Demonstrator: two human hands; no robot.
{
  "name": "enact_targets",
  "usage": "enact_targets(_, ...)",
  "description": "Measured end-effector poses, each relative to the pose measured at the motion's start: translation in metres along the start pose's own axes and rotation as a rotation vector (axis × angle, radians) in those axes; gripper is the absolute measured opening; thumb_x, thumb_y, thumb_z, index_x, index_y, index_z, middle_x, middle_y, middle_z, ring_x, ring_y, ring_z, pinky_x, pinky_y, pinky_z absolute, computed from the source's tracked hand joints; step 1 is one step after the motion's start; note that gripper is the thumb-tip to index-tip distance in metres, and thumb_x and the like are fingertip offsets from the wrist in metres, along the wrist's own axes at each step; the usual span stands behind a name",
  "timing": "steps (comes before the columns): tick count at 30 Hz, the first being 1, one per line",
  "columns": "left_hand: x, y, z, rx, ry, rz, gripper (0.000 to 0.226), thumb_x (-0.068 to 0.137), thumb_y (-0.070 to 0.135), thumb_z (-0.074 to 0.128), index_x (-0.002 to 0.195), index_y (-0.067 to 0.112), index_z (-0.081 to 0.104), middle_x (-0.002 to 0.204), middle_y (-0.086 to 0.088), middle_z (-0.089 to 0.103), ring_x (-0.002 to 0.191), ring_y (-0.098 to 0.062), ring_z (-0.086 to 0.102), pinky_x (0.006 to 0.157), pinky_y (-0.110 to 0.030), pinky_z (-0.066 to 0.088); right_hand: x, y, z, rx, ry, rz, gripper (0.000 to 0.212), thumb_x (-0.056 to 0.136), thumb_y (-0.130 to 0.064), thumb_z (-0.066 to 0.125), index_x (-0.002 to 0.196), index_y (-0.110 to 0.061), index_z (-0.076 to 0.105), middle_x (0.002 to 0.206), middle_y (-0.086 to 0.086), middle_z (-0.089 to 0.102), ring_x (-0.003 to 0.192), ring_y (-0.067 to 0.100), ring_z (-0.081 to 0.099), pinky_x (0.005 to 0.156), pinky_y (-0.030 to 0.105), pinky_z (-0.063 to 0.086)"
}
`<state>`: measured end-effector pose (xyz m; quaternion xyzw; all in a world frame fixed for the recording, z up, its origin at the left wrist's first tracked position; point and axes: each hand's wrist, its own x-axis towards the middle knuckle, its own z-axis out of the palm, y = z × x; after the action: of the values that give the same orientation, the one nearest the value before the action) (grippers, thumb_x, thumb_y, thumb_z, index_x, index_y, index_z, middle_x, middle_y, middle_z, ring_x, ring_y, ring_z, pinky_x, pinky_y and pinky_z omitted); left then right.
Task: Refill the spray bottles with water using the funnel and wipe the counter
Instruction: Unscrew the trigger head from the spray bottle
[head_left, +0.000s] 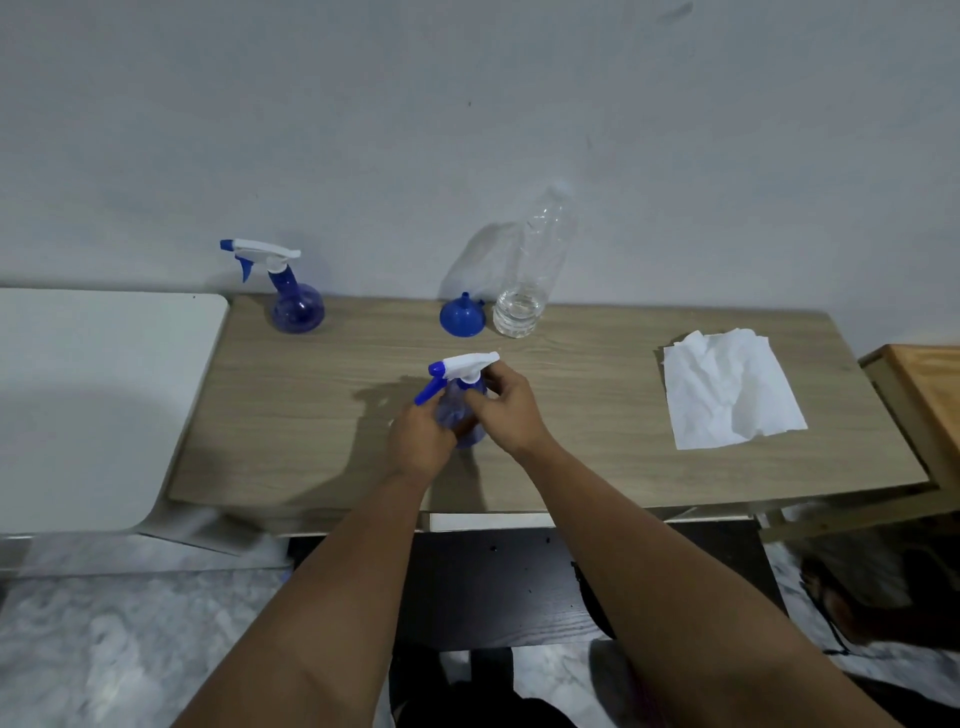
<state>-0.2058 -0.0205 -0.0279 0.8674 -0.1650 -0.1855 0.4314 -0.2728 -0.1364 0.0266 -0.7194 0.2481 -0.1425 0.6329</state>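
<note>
A blue spray bottle (457, 405) with a white and blue trigger head stands in the middle of the wooden counter (571, 415). My left hand (423, 439) grips its round body from the left. My right hand (501, 410) pinches the neck just under the trigger head. A second blue spray bottle (291, 299) stands at the back left by the wall. A blue funnel (461, 316) lies mouth down at the back, touching a clear plastic water bottle (527, 280) with a little water at its bottom. A crumpled white paper towel (727, 395) lies flat on the right.
A white table (93, 395) adjoins the counter on the left. A wooden piece of furniture (924, 395) stands at the right end. The wall runs right behind the counter. Below the front edge are a dark surface and marbled floor.
</note>
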Motion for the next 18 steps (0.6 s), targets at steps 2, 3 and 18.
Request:
enact_targets(2,0.0020,-0.0010,-0.0014,0.028,-0.009,-0.006,0.018,0.089,0.021,0.071,0.107,0.017,0.067,0.095,-0.001,0.071,0.091,-0.023,0.067,0.074,-0.034,0.052,-0.0016,-0.0023,0.0027,0.011,0.026,0.009,0.040,0.087,0.000,0.079,0.124,-0.003,0.063,0.114,0.012,0.072,0.100,0.014,0.068,0.083,0.018,0.054)
enact_targets(3,0.0027,-0.0010,-0.0022,0.048,-0.011,-0.008,0.020,0.089,0.020,0.070,0.108,0.016,0.067,0.098,-0.003,0.071,0.092,-0.023,0.067,0.077,-0.036,0.053,-0.0019,-0.0034,0.0036,0.018,0.041,0.013,0.039,0.088,-0.001,0.079,0.123,-0.002,0.062,0.114,0.015,0.072,0.101,0.016,0.068,0.083,0.022,0.054)
enact_targets(18,0.0006,0.0028,-0.0075,0.040,-0.029,-0.009,0.012,0.093,0.017,0.065,0.105,0.014,0.067,0.095,-0.004,0.070,0.091,-0.025,0.067,0.078,-0.035,0.050,-0.0031,-0.0042,0.0078,-0.034,0.034,0.015,0.034,0.091,-0.004,0.075,0.123,-0.008,0.063,0.117,0.007,0.072,0.108,0.016,0.069,0.089,0.028,0.057)
